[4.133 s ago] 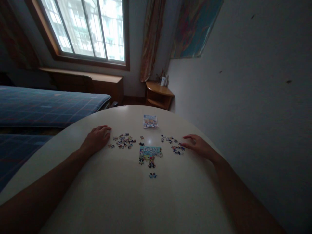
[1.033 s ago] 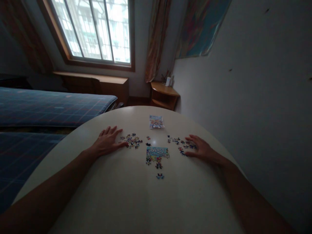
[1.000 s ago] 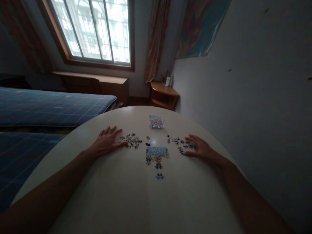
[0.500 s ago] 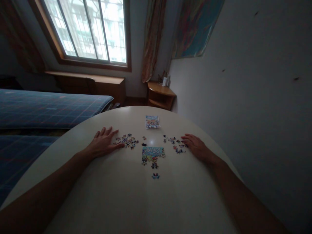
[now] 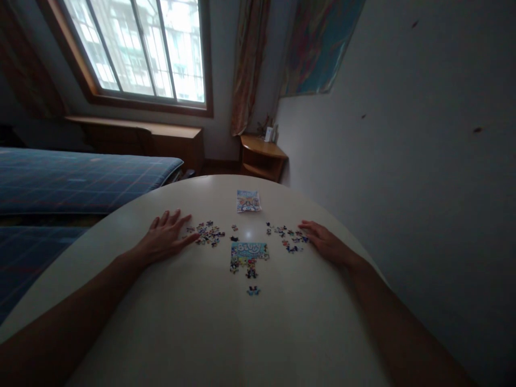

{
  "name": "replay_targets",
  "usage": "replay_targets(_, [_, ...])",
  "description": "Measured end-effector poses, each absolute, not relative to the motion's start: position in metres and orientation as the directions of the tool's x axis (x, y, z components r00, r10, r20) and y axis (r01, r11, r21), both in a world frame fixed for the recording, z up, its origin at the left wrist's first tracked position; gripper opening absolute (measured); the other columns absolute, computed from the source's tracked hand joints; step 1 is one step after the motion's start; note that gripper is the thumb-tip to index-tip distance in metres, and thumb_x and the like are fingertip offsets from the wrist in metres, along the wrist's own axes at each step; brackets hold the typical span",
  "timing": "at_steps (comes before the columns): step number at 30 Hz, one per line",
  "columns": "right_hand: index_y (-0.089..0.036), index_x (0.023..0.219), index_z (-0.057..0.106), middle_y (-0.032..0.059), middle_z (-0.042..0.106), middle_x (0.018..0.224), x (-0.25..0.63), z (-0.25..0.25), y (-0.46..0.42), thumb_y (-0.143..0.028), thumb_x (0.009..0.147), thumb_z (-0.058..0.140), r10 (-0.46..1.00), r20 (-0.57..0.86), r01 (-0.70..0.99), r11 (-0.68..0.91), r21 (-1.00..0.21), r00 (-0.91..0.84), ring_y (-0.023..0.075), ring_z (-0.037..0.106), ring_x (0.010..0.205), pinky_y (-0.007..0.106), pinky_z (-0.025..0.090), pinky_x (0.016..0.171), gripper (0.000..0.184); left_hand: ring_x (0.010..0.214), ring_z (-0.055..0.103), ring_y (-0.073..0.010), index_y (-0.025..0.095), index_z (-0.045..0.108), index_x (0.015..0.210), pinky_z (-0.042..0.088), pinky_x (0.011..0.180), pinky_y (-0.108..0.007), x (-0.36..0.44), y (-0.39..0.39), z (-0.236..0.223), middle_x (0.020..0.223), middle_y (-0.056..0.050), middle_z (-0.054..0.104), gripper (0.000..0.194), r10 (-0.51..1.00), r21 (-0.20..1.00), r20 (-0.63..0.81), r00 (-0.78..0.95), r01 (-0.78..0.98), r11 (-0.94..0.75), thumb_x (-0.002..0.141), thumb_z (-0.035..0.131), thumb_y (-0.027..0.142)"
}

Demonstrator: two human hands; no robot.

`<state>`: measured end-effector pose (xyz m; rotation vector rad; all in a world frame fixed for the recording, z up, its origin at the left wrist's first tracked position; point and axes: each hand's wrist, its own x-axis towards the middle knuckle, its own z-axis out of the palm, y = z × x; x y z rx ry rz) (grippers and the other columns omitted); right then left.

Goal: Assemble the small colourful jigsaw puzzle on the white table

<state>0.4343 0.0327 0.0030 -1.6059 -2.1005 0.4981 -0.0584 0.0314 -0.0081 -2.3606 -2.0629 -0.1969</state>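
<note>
A partly joined jigsaw puzzle point(image 5: 249, 251) lies on the white round table point(image 5: 226, 333), its top rows together and a short column hanging below. Just under it sits a separate puzzle piece point(image 5: 253, 291). My left hand point(image 5: 167, 236) rests flat with fingers spread, beside a heap of loose puzzle pieces point(image 5: 209, 234). On the other side my right hand point(image 5: 322, 239) lies on the table with its fingers stretched out, the fingertips at a second scatter of puzzle pieces point(image 5: 293, 248). Neither hand holds anything that I can see.
A small printed packet or picture sheet point(image 5: 248, 201) lies beyond the puzzle. Left of the table is a bed with a blue plaid mattress point(image 5: 80, 183). A wooden corner stand point(image 5: 264, 148) is behind, and a white wall point(image 5: 382, 161) runs along the right.
The whole view has shifted slightly, so things appear a little further left. The left hand seems slightly farther from the heap; the right hand and the puzzle stay in place.
</note>
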Motion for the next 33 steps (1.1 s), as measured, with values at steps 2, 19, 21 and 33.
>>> replay_targets(2, [-0.025, 0.122, 0.064, 0.0069, 0.052, 0.146, 0.435, 0.003, 0.033, -0.031, 0.091, 0.045, 0.967, 0.129, 0.795, 0.253, -0.552, -0.218, 0.0244, 0.044, 0.138, 0.05, 0.029, 0.117, 0.037, 0.147, 0.018, -0.0404, 0.022, 0.039, 0.15, 0.017, 0.117, -0.054, -0.058, 0.031, -0.007, 0.16, -0.014, 0.026, 0.088, 0.988, 0.072, 0.088, 0.127, 0.988, -0.133, 0.084, 0.032, 0.079])
replay_targets(19, [-0.023, 0.117, 0.065, 0.0094, 0.056, 0.141, 0.436, -0.001, 0.035, -0.033, 0.09, 0.05, 0.969, 0.156, 0.752, 0.246, -0.611, -0.19, 0.0235, 0.05, 0.133, 0.047, 0.034, 0.115, 0.033, 0.146, 0.02, -0.0413, 0.022, 0.041, 0.149, 0.018, 0.116, -0.055, -0.06, 0.033, -0.009, 0.159, -0.013, 0.028, 0.088, 0.985, 0.083, 0.104, 0.141, 0.985, -0.15, 0.082, 0.035, 0.079])
replay_targets(21, [-0.022, 0.118, 0.065, 0.0091, 0.056, 0.141, 0.435, 0.0, 0.035, -0.028, 0.089, 0.049, 0.967, 0.163, 0.754, 0.255, -0.606, -0.196, 0.0229, 0.049, 0.133, 0.046, 0.033, 0.116, 0.033, 0.146, 0.02, -0.0415, 0.022, 0.041, 0.148, 0.019, 0.116, -0.055, -0.061, 0.033, -0.009, 0.159, -0.013, 0.029, 0.088, 0.985, 0.091, 0.105, 0.139, 0.985, -0.149, 0.082, 0.036, 0.08])
replay_targets(33, [-0.02, 0.115, 0.068, 0.011, 0.065, 0.129, 0.423, -0.001, 0.038, -0.033, 0.087, 0.056, 0.968, 0.239, 0.842, 0.191, -0.504, -0.077, 0.0255, 0.058, 0.122, 0.045, 0.042, 0.109, 0.033, 0.147, 0.018, -0.0418, 0.02, 0.039, 0.15, 0.017, 0.116, -0.054, -0.06, 0.034, -0.01, 0.16, -0.016, 0.025, 0.09, 0.986, 0.069, 0.085, 0.141, 0.987, -0.147, 0.083, 0.033, 0.08])
